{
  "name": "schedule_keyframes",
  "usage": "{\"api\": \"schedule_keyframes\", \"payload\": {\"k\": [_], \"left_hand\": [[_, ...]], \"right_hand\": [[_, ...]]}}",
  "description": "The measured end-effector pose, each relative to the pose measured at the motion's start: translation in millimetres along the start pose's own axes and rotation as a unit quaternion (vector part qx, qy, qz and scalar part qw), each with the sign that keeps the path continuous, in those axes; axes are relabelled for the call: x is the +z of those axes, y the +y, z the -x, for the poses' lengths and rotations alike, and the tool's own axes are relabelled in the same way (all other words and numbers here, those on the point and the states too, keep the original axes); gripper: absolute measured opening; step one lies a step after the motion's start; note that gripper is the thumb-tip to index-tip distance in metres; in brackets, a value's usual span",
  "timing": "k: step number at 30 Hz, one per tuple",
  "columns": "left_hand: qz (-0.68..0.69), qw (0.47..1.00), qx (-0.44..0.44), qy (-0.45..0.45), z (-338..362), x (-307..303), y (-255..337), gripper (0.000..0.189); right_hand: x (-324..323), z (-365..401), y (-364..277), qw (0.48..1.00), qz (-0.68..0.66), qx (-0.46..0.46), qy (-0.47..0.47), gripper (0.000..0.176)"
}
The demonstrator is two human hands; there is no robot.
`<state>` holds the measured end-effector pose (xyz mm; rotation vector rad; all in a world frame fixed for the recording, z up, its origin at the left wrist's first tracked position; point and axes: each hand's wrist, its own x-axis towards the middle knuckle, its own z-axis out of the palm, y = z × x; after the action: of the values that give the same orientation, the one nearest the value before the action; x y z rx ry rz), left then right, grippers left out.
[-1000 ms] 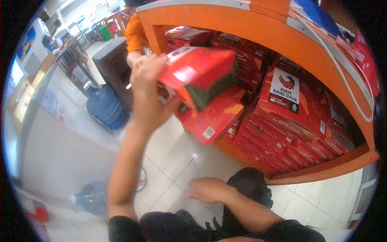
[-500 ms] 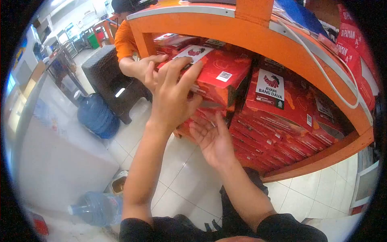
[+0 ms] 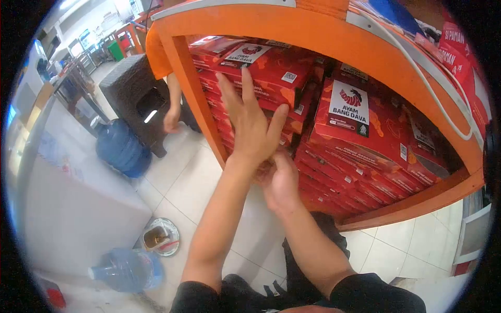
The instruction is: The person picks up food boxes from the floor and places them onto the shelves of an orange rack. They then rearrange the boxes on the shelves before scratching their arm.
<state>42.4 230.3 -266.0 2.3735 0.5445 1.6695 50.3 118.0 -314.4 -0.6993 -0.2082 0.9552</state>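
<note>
My left hand (image 3: 249, 125) is open with fingers spread, held up in front of the left stack of red cartons. Its fingertips overlap the front edge of the top carton (image 3: 271, 73), which bears a white label and lies flat on the pile. Just below, my right hand (image 3: 283, 182) is loosely open, thumb up, its fingers partly hidden behind the left palm. Neither hand holds anything. A second stack stands to the right, topped by a red carton (image 3: 383, 128) marked AYAM BANG DAVA. Both stacks fill the orange wooden shelf (image 3: 229, 23).
Beyond the shelf's left post, a co-worker's orange sleeve (image 3: 158, 52) and lowered hand (image 3: 172, 119) show. A blue water jug (image 3: 122, 148) stands near a dark woven stool (image 3: 122, 86). Another jug (image 3: 128, 270) and a plate (image 3: 172, 237) lie on the floor. A white cable (image 3: 417, 88) hangs right.
My left hand has come off the top carton, moving down and right toward my right hand. The carton now sits level on its stack. The co-worker's hand has left it and dropped.
</note>
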Motion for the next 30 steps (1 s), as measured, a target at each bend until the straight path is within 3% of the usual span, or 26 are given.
{"api": "schedule_keyframes", "payload": {"k": [2,7,12,14,16,17,19,26,28,30], "left_hand": [[0.083,0.996,-0.018,-0.007,-1.0,10.0,-6.6,0.104],[0.099,0.995,-0.026,-0.007,20.0,22.3,-26.0,0.11],[0.135,0.99,-0.034,0.026,43.3,28.8,-30.0,0.11],[0.074,0.996,-0.039,-0.026,54.2,28.7,-31.3,0.107],[0.077,0.996,-0.038,-0.028,62.5,33.8,-32.8,0.106],[0.077,0.996,-0.036,-0.031,66.1,36.9,-33.4,0.104],[0.055,0.996,-0.039,-0.057,72.7,42.0,-33.8,0.104],[0.028,0.991,-0.071,-0.111,64.2,33.8,-31.3,0.105],[0.038,0.992,-0.067,-0.095,60.3,28.7,-29.1,0.105],[0.049,0.994,-0.065,-0.078,58.9,25.5,-28.5,0.106]], "right_hand": [[-8.1,6.5,9.7,0.997,0.073,-0.003,0.0,0.027],[-12.4,28.1,18.0,0.951,0.308,0.01,-0.002,0.035],[-26.3,27.1,20.9,0.932,0.362,0.023,-0.01,0.025],[-32.1,23.8,20.9,0.923,0.384,0.017,-0.017,0.026],[-30.0,22.5,15.2,0.839,0.542,0.008,-0.05,0.03],[-28.4,25.5,9.1,0.839,0.542,0.007,-0.047,0.03],[-23.4,34.2,-3.3,0.596,0.781,-0.047,-0.179,0.035],[-21.0,43.4,4.5,0.573,0.78,0.052,-0.245,0.038],[-17.5,47.8,9.1,0.462,0.814,0.15,-0.32,0.042],[-15.8,56.2,17.1,0.444,0.812,0.154,-0.346,0.044]]}}
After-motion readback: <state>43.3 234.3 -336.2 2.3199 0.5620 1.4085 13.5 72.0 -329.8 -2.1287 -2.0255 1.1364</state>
